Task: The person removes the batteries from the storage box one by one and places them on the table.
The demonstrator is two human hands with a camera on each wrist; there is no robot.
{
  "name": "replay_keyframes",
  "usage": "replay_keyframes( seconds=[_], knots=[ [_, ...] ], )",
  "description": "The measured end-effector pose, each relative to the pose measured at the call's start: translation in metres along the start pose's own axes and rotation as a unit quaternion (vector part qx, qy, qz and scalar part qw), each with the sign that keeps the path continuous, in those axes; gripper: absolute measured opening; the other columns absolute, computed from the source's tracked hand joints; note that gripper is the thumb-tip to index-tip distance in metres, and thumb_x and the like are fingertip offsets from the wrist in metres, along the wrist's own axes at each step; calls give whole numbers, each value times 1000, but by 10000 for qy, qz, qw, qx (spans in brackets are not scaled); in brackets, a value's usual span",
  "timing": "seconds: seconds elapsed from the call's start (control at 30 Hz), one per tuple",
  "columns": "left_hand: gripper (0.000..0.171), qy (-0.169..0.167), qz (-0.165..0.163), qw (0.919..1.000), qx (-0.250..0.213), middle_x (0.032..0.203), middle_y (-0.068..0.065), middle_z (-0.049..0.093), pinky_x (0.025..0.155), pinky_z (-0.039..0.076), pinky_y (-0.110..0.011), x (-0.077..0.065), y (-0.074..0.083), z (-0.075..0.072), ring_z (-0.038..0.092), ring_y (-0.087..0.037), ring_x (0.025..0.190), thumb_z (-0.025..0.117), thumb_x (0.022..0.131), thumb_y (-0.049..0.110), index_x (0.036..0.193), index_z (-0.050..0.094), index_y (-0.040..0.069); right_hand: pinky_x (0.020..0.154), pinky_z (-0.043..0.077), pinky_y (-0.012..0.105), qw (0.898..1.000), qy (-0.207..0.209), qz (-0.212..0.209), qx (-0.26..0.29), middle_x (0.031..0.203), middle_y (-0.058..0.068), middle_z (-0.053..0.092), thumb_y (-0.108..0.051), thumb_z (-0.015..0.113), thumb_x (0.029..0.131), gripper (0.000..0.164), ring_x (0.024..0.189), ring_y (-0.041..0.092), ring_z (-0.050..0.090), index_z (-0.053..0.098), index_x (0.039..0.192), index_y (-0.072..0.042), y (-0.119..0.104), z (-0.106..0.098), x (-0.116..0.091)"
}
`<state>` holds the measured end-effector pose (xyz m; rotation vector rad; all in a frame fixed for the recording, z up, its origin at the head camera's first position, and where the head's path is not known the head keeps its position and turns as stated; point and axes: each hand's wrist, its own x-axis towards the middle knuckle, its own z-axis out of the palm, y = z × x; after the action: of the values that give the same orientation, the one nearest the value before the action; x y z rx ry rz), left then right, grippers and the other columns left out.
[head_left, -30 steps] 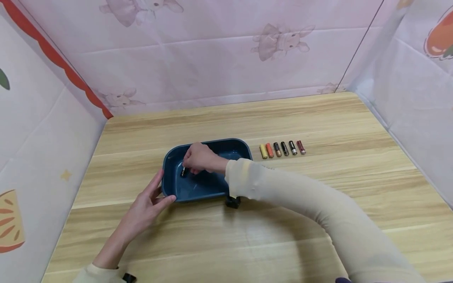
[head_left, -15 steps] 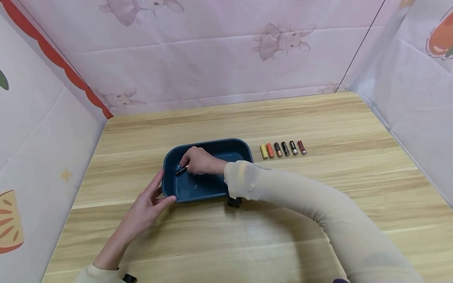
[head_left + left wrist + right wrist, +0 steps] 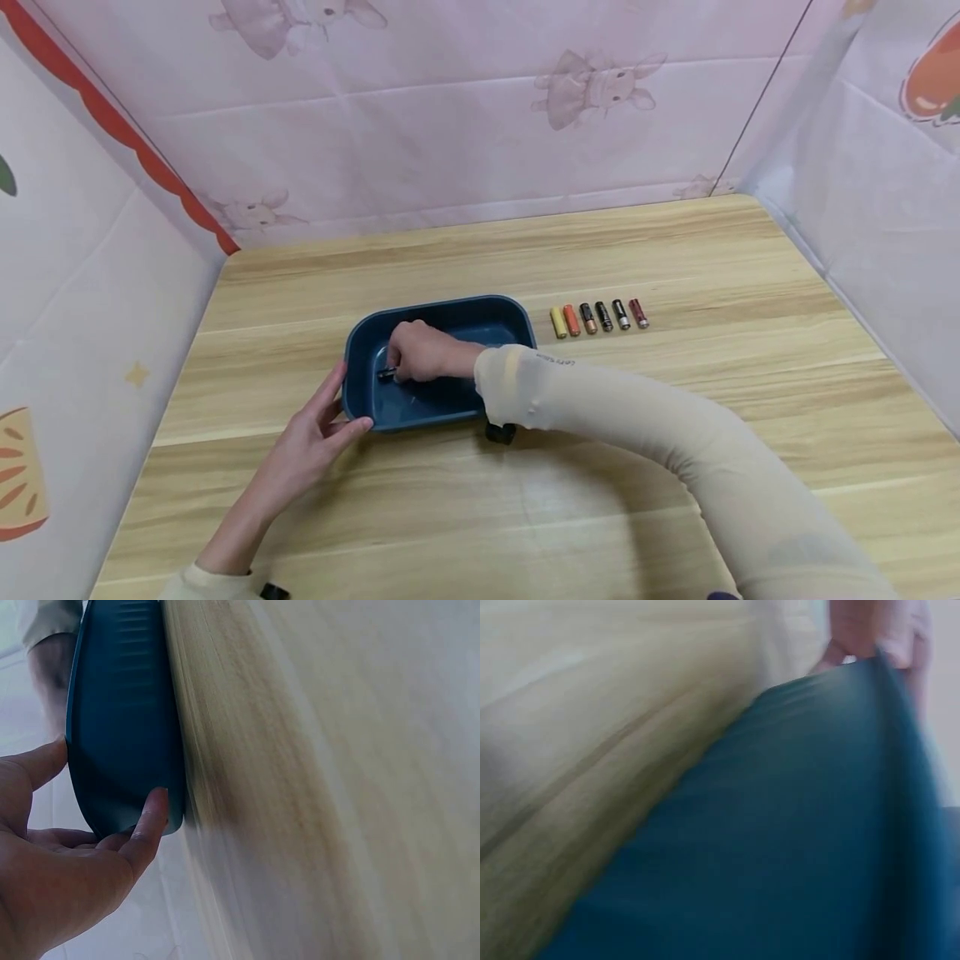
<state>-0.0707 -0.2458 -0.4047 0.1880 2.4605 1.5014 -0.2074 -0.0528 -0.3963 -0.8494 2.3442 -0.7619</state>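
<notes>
A dark blue plastic tray [image 3: 431, 423] sits on the table, its left end steadied by my left hand [image 3: 307, 446]. In the left wrist view, the left thumb [image 3: 49, 763] meets the tray's rim while the fingers lie round its end. My right hand [image 3: 423, 352] reaches down inside the tray and pinches a black battery [image 3: 386, 374], which lies nearly sideways close to the tray floor. The fingers cover part of that battery. The right wrist view is blurred, showing mostly the tray's outer wall [image 3: 780, 825].
Several batteries stand in a row right of the tray, among them a yellow one [image 3: 558, 322], an orange one [image 3: 572, 320] and a dark red one [image 3: 638, 312]. The wood-grain table [image 3: 675, 400] is enclosed by a printed back cloth [image 3: 450, 150] and side cloths.
The right hand has shifted slightly toward me inside the tray. The black battery has turned from steeply slanted to nearly sideways. The left hand and the row of batteries have stayed put.
</notes>
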Motion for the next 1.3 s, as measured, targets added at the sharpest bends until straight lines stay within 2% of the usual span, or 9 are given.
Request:
replay_keyframes(
  seconds=[0.1,0.27,0.4,0.57,0.7,0.93,1.1,1.3],
  knots=[
    [87,9,41,10000,-28,171,-20,10,101,53,-31,0,0,0,45,-43,140,67,103,16,167,8,12,62,52,20,9992,-123,-208,334,86,0,69,-11,71,100,8,69,12,62,79,98,-10,-1,-10,-6],
    [86,1,86,10000,-15,170,-22,11,101,53,-32,0,1,-1,48,-43,138,66,104,19,167,7,10,67,54,29,9884,-294,-706,1315,94,14,70,-14,65,104,19,76,25,66,74,115,-2,-3,-35,-22],
    [86,-1,26,10000,46,171,-20,12,102,53,-34,0,0,-1,48,-43,138,65,104,21,167,7,14,70,55,38,9771,-376,-1017,1830,90,14,67,-15,61,106,21,82,34,63,73,118,-3,-4,-55,-40],
    [85,-4,52,10000,-8,171,-20,11,101,53,-31,0,1,-1,47,-43,139,65,104,17,167,7,12,69,55,33,9688,-324,-1274,2099,89,11,68,-17,61,107,19,80,31,62,73,118,-8,0,-77,-63],
    [85,-5,54,10000,-23,171,-19,10,101,53,-28,0,2,0,43,-44,141,65,104,16,167,7,11,73,56,33,9678,-229,-1237,2180,92,10,69,-18,60,107,23,84,29,63,71,125,-8,6,-94,-81],
    [86,36,-64,9999,89,171,-18,10,104,51,-33,-2,0,1,42,-44,143,65,104,19,167,7,12,72,55,31,9610,27,-1123,2527,98,12,65,-13,60,106,24,84,26,60,70,126,-2,16,-121,-113],
    [86,57,-104,9999,111,171,-18,11,104,50,-35,-2,0,1,43,-44,142,65,104,20,167,8,12,69,54,29,9561,533,-831,2758,99,16,66,-9,61,105,22,81,22,60,69,124,0,26,-139,-138],
    [85,20,-77,9999,101,171,-18,9,103,51,-34,-1,0,2,43,-44,142,65,104,19,167,7,11,71,54,31,9520,1200,-696,2727,94,15,66,-9,64,103,19,77,21,59,70,119,1,40,-156,-169]
  ],
)
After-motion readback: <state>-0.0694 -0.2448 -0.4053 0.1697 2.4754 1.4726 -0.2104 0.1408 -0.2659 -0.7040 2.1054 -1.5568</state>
